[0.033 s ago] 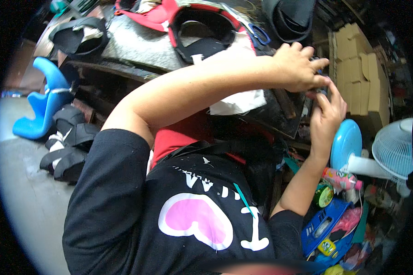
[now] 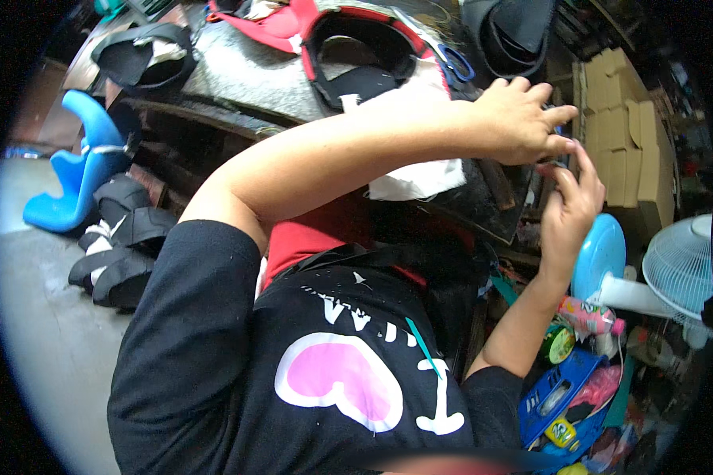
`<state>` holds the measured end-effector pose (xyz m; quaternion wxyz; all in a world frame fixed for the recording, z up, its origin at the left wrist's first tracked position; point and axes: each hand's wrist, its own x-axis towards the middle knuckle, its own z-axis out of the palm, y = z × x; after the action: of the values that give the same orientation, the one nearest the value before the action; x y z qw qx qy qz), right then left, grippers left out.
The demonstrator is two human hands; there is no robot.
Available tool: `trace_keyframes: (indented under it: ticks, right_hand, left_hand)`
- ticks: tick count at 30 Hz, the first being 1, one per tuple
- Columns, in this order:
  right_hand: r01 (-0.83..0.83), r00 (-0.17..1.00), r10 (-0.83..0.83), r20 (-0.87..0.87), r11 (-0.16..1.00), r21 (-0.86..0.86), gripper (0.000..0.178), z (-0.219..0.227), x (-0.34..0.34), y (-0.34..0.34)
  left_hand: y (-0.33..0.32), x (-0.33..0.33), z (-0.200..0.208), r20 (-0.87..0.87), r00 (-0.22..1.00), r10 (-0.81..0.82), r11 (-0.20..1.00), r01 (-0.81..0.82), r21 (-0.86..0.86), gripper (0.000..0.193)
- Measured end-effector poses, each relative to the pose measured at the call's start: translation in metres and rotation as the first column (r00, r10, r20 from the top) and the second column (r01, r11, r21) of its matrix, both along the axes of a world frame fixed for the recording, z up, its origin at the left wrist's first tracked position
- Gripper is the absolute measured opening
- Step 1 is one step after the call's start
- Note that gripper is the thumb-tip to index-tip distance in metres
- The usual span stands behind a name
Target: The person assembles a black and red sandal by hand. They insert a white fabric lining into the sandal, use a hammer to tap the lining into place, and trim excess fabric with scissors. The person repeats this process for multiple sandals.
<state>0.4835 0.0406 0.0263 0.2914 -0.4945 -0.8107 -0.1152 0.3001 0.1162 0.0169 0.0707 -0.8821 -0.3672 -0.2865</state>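
My left arm reaches across the front of me to the right, and my left hand (image 2: 523, 119) is held with its fingers spread apart. Close below its thumb is my right hand (image 2: 570, 202), raised with bent fingers and its fingertips near the left thumb. Whatever the right fingers may pinch is too small to make out. Beneath my left forearm lies a white cloth (image 2: 416, 180). Beyond the forearm sits an upturned red and black cap (image 2: 313, 67), next to scissors with blue handles (image 2: 458, 65).
The grey worktop (image 2: 242, 75) also bears a black cap (image 2: 111, 59) and a red cap piece (image 2: 269, 28). Black caps (image 2: 142, 229) lie piled left, near a blue plastic seat (image 2: 79, 178). On the right are cardboard boxes (image 2: 622, 131), a fan (image 2: 677, 261) and a blue basket (image 2: 543, 388).
The whole scene has shifted slightly to the right within the view. My hands keep nearly the same pose, close to each other.
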Motion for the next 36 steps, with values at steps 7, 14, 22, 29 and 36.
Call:
trace_keyframes:
  ticks: [7, 14, 22, 29, 36]
  right_hand:
    - [-0.330, 0.772, 0.235, -0.590, 0.942, -0.056, 0.035, 0.006, -0.063, 0.000]
    - [-0.311, 0.866, 0.155, -0.476, 0.911, -0.269, 0.082, -0.043, -0.167, 0.057]
    - [-0.738, 0.446, -0.108, -0.888, 0.517, -0.433, 0.077, -0.078, -0.188, 0.072]
    - [-0.353, 0.880, 0.295, -0.372, 0.931, -0.096, 0.076, -0.055, -0.185, 0.047]
    - [-0.500, 0.765, 0.161, -0.623, 0.759, -0.417, 0.057, -0.067, -0.188, 0.026]
  left_hand:
    - [-0.002, -0.138, 0.030, 0.281, 0.904, 0.323, 0.946, -0.305, -0.107, 0.020]
    - [0.013, -0.195, -0.006, 0.010, 0.976, 0.219, 0.966, -0.215, -0.141, 0.026]
    - [0.006, -0.210, 0.003, -0.162, 0.984, 0.074, 0.880, -0.141, -0.454, 0.027]
    - [0.011, -0.194, -0.019, -0.194, 0.964, 0.184, 0.880, -0.249, -0.405, 0.016]
    - [0.002, -0.198, -0.018, -0.126, 0.966, 0.226, 0.889, -0.257, -0.378, 0.017]
